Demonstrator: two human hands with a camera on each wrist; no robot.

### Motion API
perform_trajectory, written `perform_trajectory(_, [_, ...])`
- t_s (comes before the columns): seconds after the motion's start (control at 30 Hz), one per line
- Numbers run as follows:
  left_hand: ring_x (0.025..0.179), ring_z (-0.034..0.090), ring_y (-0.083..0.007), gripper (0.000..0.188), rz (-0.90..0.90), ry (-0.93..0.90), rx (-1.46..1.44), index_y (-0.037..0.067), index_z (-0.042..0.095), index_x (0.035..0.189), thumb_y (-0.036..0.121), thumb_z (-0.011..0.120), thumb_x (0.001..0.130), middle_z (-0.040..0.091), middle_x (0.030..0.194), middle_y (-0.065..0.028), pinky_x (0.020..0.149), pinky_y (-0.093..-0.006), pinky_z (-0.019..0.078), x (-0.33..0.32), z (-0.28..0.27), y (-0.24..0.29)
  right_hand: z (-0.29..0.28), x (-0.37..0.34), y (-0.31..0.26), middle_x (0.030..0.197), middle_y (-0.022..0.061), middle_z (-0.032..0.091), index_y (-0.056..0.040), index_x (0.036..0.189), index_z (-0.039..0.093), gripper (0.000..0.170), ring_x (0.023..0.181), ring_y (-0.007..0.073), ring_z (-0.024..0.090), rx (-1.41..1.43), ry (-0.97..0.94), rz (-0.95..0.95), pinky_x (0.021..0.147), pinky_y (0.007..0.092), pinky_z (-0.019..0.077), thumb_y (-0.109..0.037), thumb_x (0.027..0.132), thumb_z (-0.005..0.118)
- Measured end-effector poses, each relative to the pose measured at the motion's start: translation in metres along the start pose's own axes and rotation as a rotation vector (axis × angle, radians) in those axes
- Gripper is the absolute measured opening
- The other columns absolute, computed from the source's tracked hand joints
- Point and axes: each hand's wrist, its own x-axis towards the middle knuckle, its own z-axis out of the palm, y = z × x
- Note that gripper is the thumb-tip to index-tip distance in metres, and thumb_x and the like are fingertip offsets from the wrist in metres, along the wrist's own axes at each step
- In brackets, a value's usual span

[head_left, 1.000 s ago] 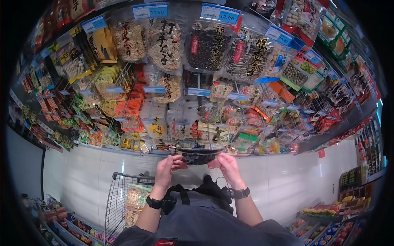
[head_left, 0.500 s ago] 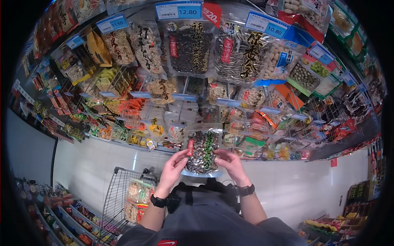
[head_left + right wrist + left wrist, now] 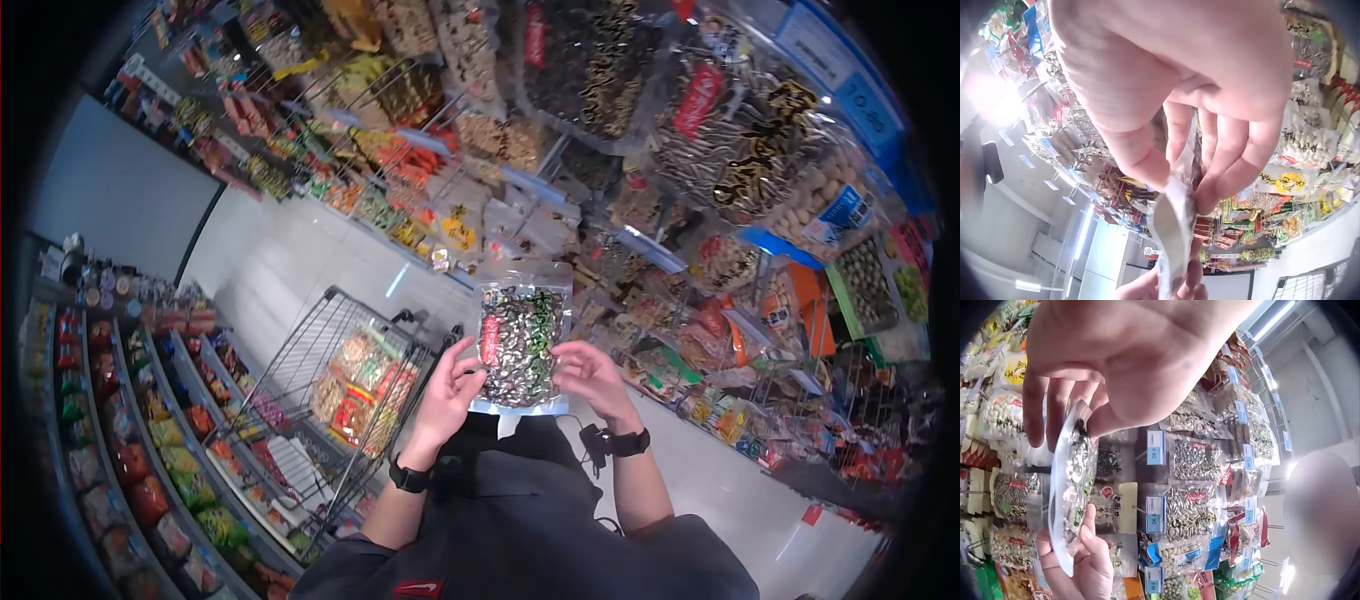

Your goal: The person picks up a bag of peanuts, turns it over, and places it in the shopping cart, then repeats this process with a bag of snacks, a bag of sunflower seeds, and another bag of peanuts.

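A clear plastic bag of dark seeds [image 3: 520, 345], with a red label and green lettering, stands in front of the person's waist with its printed face toward the head camera. My left hand [image 3: 448, 392] pinches its left edge between thumb and fingers. At the opposite edge, my right hand [image 3: 597, 382] holds it the same way. In the left wrist view the bag [image 3: 1074, 487] is seen nearly edge-on, between the left hand [image 3: 1116, 362] above and the right hand below. The right wrist view shows the right hand's [image 3: 1191, 81] thumb and fingers on either side of the bag's edge [image 3: 1172, 231].
A wire shopping cart [image 3: 290, 335] with several packaged snacks [image 3: 365, 395] inside stands to the left on the pale floor. Racks of hanging seed and nut bags [image 3: 745, 130] rise ahead and to the right. Shelves of colourful packets [image 3: 150, 500] curve along the lower left.
The bag went from nearly edge-on to facing the head camera, gripped by both hands throughout. The head view has swung left, so the racks now slant and the cart sits nearer the middle.
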Motion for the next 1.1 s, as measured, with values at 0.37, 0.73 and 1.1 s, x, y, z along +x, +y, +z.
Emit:
perform_trajectory(0.37, [0.1, 0.054, -0.0089, 0.051, 0.021, 0.35, -0.071, 0.008, 0.039, 0.142, 0.004, 0.058, 0.095, 0.059, 0.111, -0.0032, 0.088, -0.0249, 0.0442, -0.062, -0.046, 0.0, 0.062, 0.045, 0.015, 0.104, 0.0047, 0.064, -0.0011, 0.116, 0.057, 0.033, 0.088, 0.0081, 0.062, -0.157, -0.268, 0.157, 0.078, 0.0216, 0.0494, 0.01, 0.085, 0.058])
perform_trajectory(0.73, [0.102, 0.053, -0.0084, 0.05, 0.14, 0.399, -0.11, 0.007, 0.041, 0.141, 0.004, 0.057, 0.094, 0.06, 0.107, -0.0016, 0.091, -0.0246, 0.0418, -0.138, -0.151, 0.005, 0.183, 0.046, 0.071, 0.102, 0.0027, 0.064, -0.0017, 0.114, 0.058, 0.03, 0.088, 0.0081, 0.061, -0.321, -0.276, 0.076, 0.08, 0.0238, 0.0487, 0.007, 0.086, 0.058])
perform_trajectory(1.1, [0.104, 0.057, -0.0081, 0.04, 0.101, 0.371, -0.282, 0.002, 0.052, 0.134, 0.005, 0.057, 0.095, 0.064, 0.11, -0.0021, 0.091, -0.022, 0.0432, -0.238, -0.288, -0.036, 0.296, 0.066, 0.104, 0.129, 0.0121, 0.049, -0.0057, 0.13, 0.046, 0.045, 0.102, 0.0176, 0.06, -0.263, -0.11, 0.029, 0.084, 0.0313, 0.0516, -0.005, 0.089, 0.066])
